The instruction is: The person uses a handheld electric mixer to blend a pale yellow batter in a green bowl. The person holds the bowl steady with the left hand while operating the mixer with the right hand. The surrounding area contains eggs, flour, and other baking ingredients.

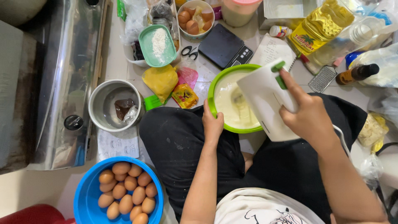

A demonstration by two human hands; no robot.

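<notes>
My right hand point(309, 114) grips a white electric hand mixer point(265, 97) with green buttons, its beaters down in pale yellow batter. The batter fills a green-rimmed bowl point(212, 93) on the floor between my knees. My left hand point(212, 122) holds the bowl's near rim, thumb over the edge. I sit cross-legged in black trousers.
A blue bowl of brown eggs point(124, 191) sits at the near left, a steel pot point(112, 105) with a dark wrapper beside it. Further off lie a black kitchen scale point(224, 45), scissors point(189, 52), a bowl of eggshells point(194, 18), a yellow oil bottle point(319, 27) and a grater point(323, 79).
</notes>
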